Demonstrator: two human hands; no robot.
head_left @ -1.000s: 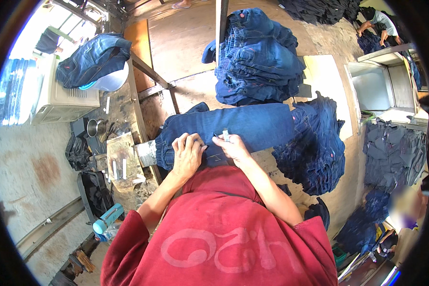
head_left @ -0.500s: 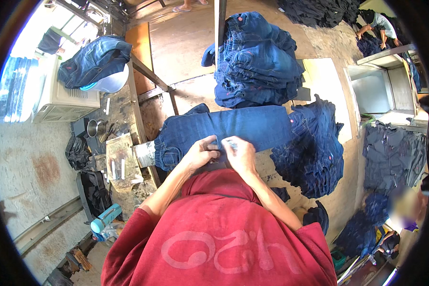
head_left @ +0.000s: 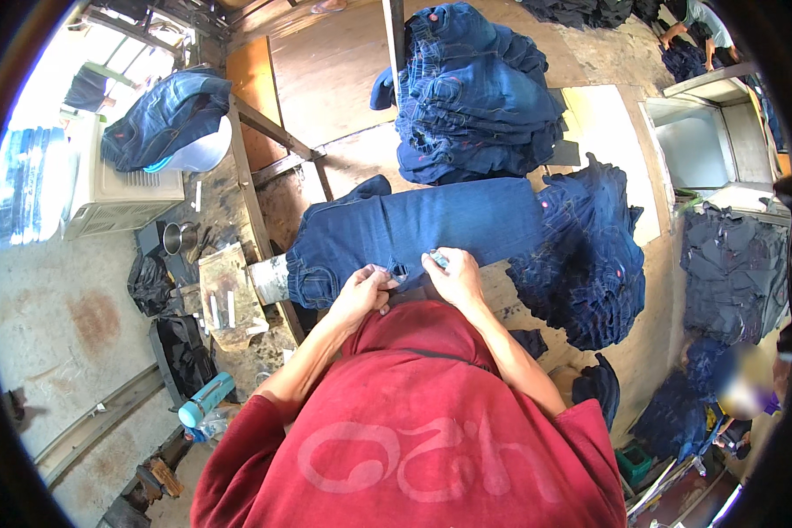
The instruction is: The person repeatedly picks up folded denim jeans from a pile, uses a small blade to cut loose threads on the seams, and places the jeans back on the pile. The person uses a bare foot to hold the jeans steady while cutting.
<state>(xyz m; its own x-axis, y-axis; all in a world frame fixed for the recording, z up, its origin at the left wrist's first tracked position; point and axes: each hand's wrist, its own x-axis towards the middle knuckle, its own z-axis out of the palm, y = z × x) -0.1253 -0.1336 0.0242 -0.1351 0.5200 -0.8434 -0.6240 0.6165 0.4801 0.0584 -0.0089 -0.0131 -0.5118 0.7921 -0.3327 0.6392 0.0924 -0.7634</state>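
Note:
A pair of blue jeans [head_left: 440,220] lies stretched sideways in front of me, waist end to the left over a pale board end [head_left: 270,280]. My left hand [head_left: 363,292] pinches the near edge of the denim, beside a small frayed, pale-edged hole [head_left: 399,270]. Just right of that spot, my right hand [head_left: 456,277] is closed around a small pale-blue object [head_left: 438,258], mostly hidden by the fingers; its kind cannot be made out. The right hand is slightly apart from the hole. To the right, a heap of jeans [head_left: 581,255] touches the leg end.
Beyond the jeans rises a tall stack of folded jeans [head_left: 475,97], by an upright post [head_left: 394,44]. Left are a metal cup [head_left: 179,238], a turquoise bottle [head_left: 206,399] and a tub [head_left: 204,150] with jeans over it. Dark garments [head_left: 735,273] hang right; another person [head_left: 702,31] bends far right.
My hands have moved apart: the left slightly lower, at the edge of the hole, the right further right. The hole now shows between them. The whole view has shifted a little.

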